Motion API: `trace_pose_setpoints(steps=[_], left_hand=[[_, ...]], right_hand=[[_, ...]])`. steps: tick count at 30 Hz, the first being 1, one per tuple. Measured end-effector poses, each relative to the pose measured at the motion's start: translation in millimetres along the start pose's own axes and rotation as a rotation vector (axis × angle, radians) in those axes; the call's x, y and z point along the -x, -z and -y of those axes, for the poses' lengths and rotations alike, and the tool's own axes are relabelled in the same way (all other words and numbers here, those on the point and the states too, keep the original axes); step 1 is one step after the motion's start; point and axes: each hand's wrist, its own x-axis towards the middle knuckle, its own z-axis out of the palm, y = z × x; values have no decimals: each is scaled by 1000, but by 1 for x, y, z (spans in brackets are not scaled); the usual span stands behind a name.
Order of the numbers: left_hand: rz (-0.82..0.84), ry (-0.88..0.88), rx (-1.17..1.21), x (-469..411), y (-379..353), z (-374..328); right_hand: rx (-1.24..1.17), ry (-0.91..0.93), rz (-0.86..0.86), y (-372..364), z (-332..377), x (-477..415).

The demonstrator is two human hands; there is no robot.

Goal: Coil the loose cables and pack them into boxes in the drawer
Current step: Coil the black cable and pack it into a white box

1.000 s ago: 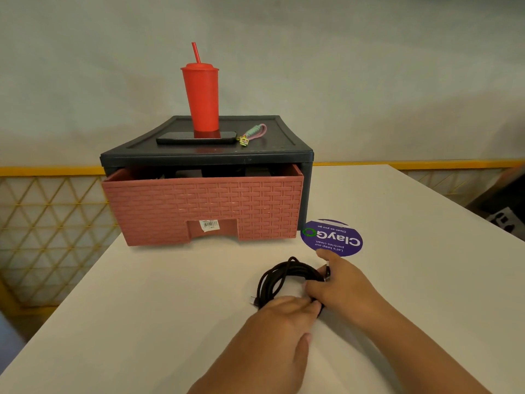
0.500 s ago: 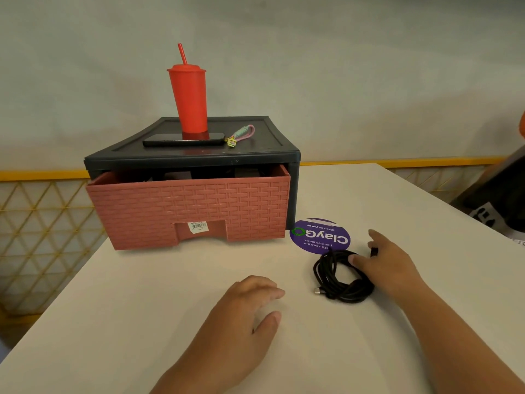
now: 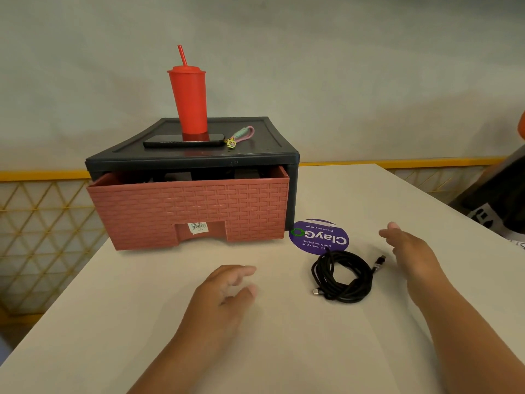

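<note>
The coiled black cable [image 3: 342, 275] lies on the white tabletop [image 3: 142, 294], between the two hands and closer to the right one. Its far edge touches the purple round sticker [image 3: 318, 236]. One plug end points towards the right hand [image 3: 412, 251], which is just beside it but not touching; this hand is relaxed, fingers stretched forward, and it holds nothing. The left hand [image 3: 224, 291] is well apart from the cable, on its left side, with fingers loosely bent and nothing in them. Behind, the pink drawer [image 3: 187, 211] stands pulled out a little from its black case [image 3: 193, 157]. On the case stand a red tumbler [image 3: 188, 100], a phone [image 3: 183, 141] and a keychain strap [image 3: 241, 135].
</note>
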Motion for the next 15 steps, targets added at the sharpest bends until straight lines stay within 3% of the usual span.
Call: trace_pose_setpoints(steps=[5, 10, 15], left_hand=[[-233, 448, 903, -27, 25, -9], [-321, 601, 1106, -66, 45, -3], [-332, 540, 1296, -91, 44, -10]], right_hand=[[55, 232, -95, -9, 21, 14], [318, 618, 77, -46, 65, 23], [813, 847, 352, -96, 122, 19]])
